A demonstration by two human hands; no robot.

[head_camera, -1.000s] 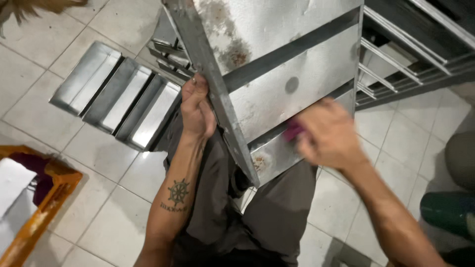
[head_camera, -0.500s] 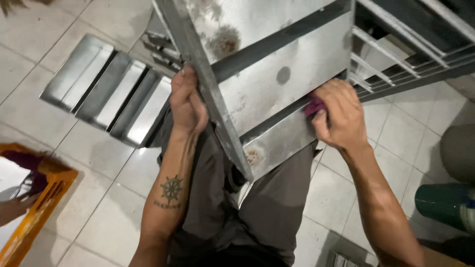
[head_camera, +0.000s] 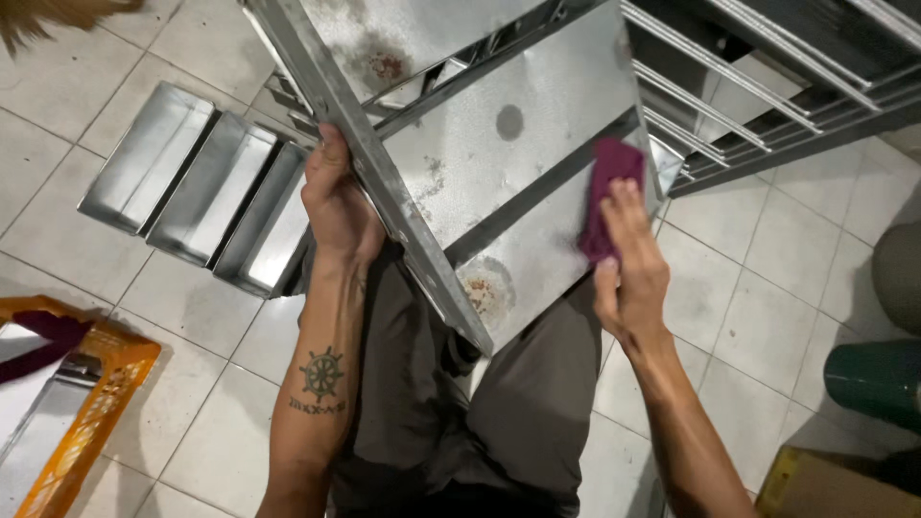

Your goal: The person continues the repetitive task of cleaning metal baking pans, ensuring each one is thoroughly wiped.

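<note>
We take this for a bakery or catering back room, pale tiled floor (head_camera: 173, 451), joined metal loaf tins (head_camera: 192, 192), steel tray rack (head_camera: 767, 86), orange plastic crate (head_camera: 86, 412), worn metal trays (head_camera: 499, 163).
</note>
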